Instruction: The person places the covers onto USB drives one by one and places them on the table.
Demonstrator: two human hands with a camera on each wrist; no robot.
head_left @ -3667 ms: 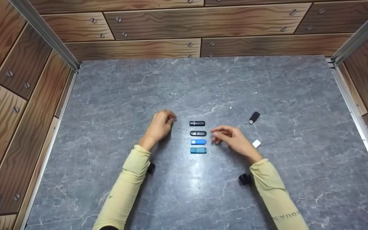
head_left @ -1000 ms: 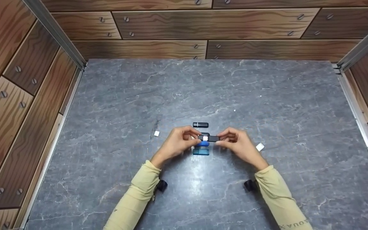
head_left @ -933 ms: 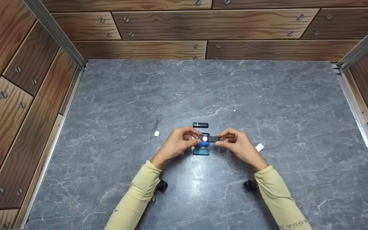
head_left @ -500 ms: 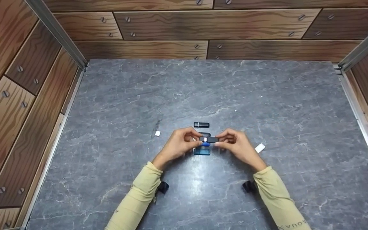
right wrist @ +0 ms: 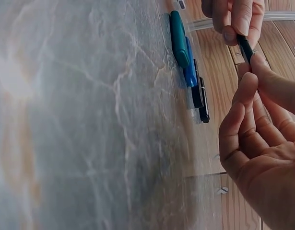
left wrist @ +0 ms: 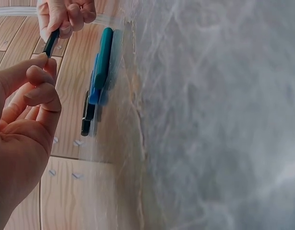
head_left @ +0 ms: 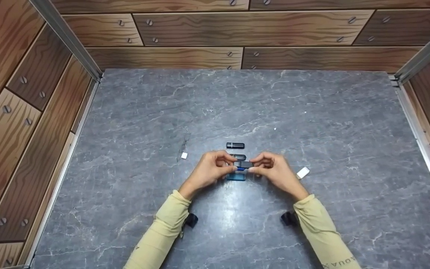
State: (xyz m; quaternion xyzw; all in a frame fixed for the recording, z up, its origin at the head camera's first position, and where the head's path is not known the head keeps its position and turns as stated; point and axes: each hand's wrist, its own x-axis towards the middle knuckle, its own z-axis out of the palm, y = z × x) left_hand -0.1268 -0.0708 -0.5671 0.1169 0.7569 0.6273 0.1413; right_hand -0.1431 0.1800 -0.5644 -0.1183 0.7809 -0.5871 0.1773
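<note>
Over the middle of the table, my left hand (head_left: 209,168) pinches the black cap (head_left: 237,164) of a USB stick. From the other side my right hand (head_left: 276,172) pinches the black USB stick (head_left: 246,164) by its body. Cap and body meet end to end, with no bright metal plug showing between them. Beneath the hands lie a black USB stick with a pale band (head_left: 235,145), a dark rounded USB stick (head_left: 239,157), a blue USB stick (head_left: 240,169), mostly hidden, and a teal USB stick (head_left: 236,177).
A small white cap (head_left: 184,155) lies left of my left hand. Beside my right wrist is a white USB stick (head_left: 303,172). Wood-patterned walls (head_left: 185,30) border the grey marbled table (head_left: 162,104) at the back and sides.
The black USB stick and a white cap left their earlier spots at right. Both hands came together over the row; the black cap and body closed up, covering the metal plug.
</note>
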